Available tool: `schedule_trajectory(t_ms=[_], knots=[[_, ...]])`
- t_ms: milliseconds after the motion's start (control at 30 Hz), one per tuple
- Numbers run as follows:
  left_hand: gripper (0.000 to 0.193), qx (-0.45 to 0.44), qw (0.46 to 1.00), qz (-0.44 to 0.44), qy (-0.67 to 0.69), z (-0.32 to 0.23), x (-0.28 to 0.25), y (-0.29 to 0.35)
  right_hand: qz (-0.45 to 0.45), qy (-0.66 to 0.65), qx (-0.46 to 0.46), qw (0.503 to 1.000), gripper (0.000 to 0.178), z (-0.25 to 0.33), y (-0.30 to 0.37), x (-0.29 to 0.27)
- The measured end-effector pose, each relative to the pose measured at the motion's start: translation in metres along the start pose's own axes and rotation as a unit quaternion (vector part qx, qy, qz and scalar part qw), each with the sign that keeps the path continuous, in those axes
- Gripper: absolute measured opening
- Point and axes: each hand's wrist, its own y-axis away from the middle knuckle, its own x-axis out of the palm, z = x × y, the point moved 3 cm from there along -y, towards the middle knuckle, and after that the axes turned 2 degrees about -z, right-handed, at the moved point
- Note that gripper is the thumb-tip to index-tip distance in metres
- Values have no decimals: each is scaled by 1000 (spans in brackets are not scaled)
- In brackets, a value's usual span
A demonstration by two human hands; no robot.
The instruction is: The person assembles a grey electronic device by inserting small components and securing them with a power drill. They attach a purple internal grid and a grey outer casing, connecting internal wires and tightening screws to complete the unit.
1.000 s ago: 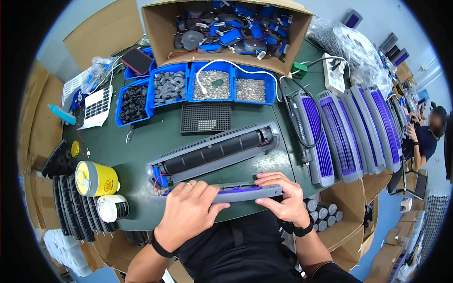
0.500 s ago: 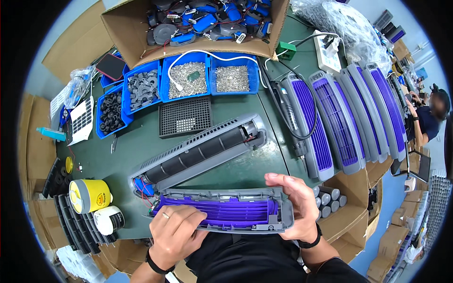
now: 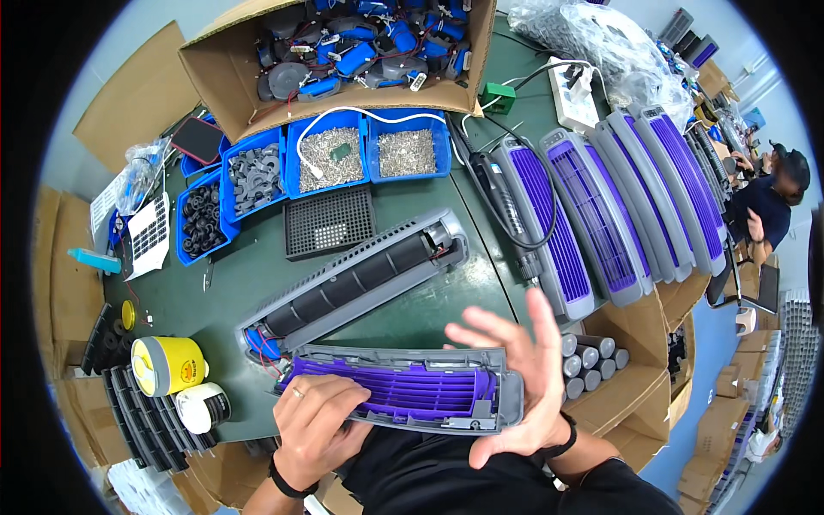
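Observation:
A grey cover with purple slats (image 3: 429,393) lies in front of me along the table's near edge, its inner side facing up. My left hand (image 3: 319,422) grips its left part, the fingers bent over the slats. At its right end is my right hand (image 3: 530,390), fingers spread and thumb apart; I cannot tell whether the palm touches the cover. Just beyond lies a grey fan housing (image 3: 446,227) with a long black roller (image 3: 356,285) inside. A blue motor part (image 3: 263,342) with thin red wires sits at the housing's left end.
Blue bins of screws (image 3: 407,153) and dark small parts (image 3: 202,210) stand behind a black perforated tray (image 3: 330,225). An electric screwdriver (image 3: 506,206) lies beside several purple-slatted units (image 3: 601,215) on the right. A yellow tub (image 3: 167,366) stands left. A co-worker (image 3: 764,206) is far right.
My right hand has loosened from the cover's right end and its fingers have spread. My left hand keeps its grip. The whole view has shifted slightly.

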Motion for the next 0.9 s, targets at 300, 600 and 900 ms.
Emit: schedule_trajectory(t_ms=[300,600,900], knots=[[79,-111,976,183,-34,20,-67,-68,-15,101,-43,994,152,2,25,6],[104,-177,928,310,-111,82,-4,-89,-42,132,-31,990,150,11,45,7],[103,-139,980,88,-110,73,-17,-77,1,140,-110,984,149,10,53,3]])
